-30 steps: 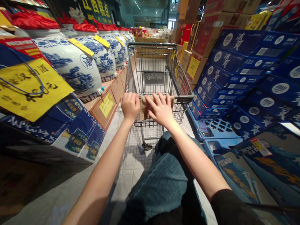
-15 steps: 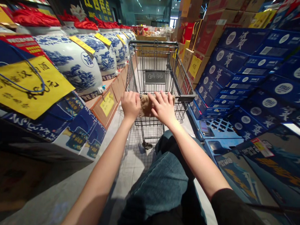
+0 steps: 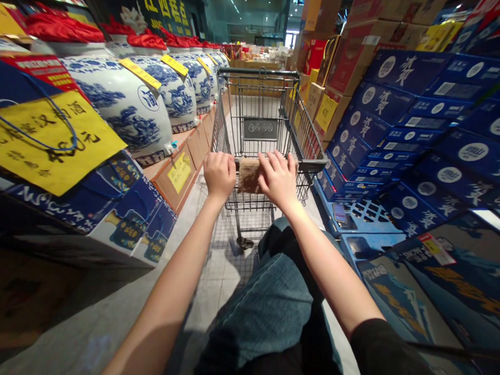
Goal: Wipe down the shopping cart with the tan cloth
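Observation:
In front of me stands a grey wire shopping cart, its basket bare apart from a dark sign plate on the inner wire. My left hand is wrapped round the left end of the cart's handle. A brown fuzzy cloth lies over the middle of the handle. My right hand presses the cloth there, fingers curved over its top and right part. The handle under the cloth is hidden. One of my knees, in blue jeans, is below the cart's basket.
On the left, large blue-and-white jars with red cloth tops line a wooden shelf, near boxed goods with a yellow price sign. To the right, blue cartons rise in stacks on a blue pallet. Brown cartons stand beyond.
My right hand has slid a little to the right along the handle, taking the cloth with it. More of the cloth shows flat between my hands. My left hand stays on the handle.

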A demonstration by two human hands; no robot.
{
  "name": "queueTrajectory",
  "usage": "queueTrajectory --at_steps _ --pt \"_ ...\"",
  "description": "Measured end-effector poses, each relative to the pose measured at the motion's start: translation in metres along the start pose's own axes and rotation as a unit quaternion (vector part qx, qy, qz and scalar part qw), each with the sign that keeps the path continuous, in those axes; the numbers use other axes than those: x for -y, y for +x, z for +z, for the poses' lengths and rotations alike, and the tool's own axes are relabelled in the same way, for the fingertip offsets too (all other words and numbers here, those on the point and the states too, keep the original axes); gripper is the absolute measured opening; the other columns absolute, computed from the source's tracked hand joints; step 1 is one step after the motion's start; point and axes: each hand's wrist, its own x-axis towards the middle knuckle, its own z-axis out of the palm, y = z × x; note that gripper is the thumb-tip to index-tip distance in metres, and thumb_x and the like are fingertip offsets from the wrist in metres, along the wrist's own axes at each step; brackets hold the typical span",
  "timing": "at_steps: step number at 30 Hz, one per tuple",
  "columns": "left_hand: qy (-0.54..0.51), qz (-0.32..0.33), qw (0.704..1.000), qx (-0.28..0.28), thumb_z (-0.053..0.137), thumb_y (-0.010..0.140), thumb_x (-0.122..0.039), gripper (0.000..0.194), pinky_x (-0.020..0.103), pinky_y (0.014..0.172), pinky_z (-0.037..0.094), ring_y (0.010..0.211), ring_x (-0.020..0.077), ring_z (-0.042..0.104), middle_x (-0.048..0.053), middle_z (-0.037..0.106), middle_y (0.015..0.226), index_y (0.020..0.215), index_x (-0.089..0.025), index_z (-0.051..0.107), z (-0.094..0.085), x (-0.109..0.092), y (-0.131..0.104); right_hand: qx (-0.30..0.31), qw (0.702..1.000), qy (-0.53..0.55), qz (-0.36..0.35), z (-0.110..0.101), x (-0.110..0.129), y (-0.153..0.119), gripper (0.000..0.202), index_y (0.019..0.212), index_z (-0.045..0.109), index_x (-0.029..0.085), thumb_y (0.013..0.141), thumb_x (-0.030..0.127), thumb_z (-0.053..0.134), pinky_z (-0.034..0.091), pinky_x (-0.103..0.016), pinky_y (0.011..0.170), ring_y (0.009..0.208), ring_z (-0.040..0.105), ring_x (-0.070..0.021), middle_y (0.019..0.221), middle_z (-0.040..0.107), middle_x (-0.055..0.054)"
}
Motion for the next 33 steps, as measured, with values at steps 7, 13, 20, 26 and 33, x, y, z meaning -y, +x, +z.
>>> queueTrajectory --at_steps 7,13,20,26,33 --pt "-0.011 -0.012 1.000 -0.006 0.029 0.105 -0.040 0.044 0.050 0.096 0.043 0.102 0.0304 0.059 0.012 0.066 0.091 0.085 -0.021 0.062 0.001 -0.001 0.000 -0.003 1.000 -0.005 -0.001 0.001 0.006 -0.003 0.064 0.157 0.043 0.016 0.095 0.029 0.054 0.014 -0.062 0.129 0.152 0.033 -0.0350 0.160 0.046 -0.015" --pt "-0.003 -0.008 1.000 0.016 0.029 0.106 -0.038 0.042 0.051 0.098 0.042 0.104 0.0316 0.059 0.013 0.067 0.094 0.086 -0.021 0.062 -0.001 0.000 0.000 -0.012 0.999 0.019 -0.031 0.000 0.006 -0.001 0.053 0.151 0.053 0.022 0.099 0.030 0.048 0.016 -0.058 0.129 0.148 0.041 -0.0311 0.155 0.055 -0.011" --pt "-0.002 -0.012 1.000 0.002 0.033 0.105 -0.036 0.038 0.051 0.097 0.043 0.102 0.0310 0.060 0.012 0.066 0.091 0.083 -0.021 0.061 0.001 -0.001 0.001 -0.063 0.996 0.020 0.059 0.001 -0.003 0.001 0.048 0.139 0.062 0.009 0.100 0.030 0.043 0.019 -0.058 0.128 0.137 0.050 -0.0321 0.140 0.064 -0.017" --pt "0.001 -0.008 1.000 0.002 0.030 0.106 -0.037 0.041 0.050 0.097 0.042 0.102 0.0306 0.060 0.012 0.067 0.092 0.084 -0.021 0.062 0.000 0.000 0.000 0.006 0.997 0.003 -0.079 0.003 0.012 -0.004 0.058 0.158 0.043 0.027 0.101 0.038 0.045 0.013 -0.061 0.128 0.154 0.030 -0.0334 0.166 0.041 -0.008" --pt "0.002 0.003 1.000 -0.017 0.030 0.106 -0.041 0.044 0.047 0.093 0.044 0.099 0.0292 0.060 0.011 0.066 0.089 0.083 -0.022 0.062 0.002 0.001 0.000 -0.051 0.996 -0.001 0.077 -0.004 -0.007 0.005 0.043 0.127 0.070 0.015 0.103 0.031 0.037 0.030 -0.051 0.123 0.117 0.060 -0.0279 0.119 0.072 -0.014"
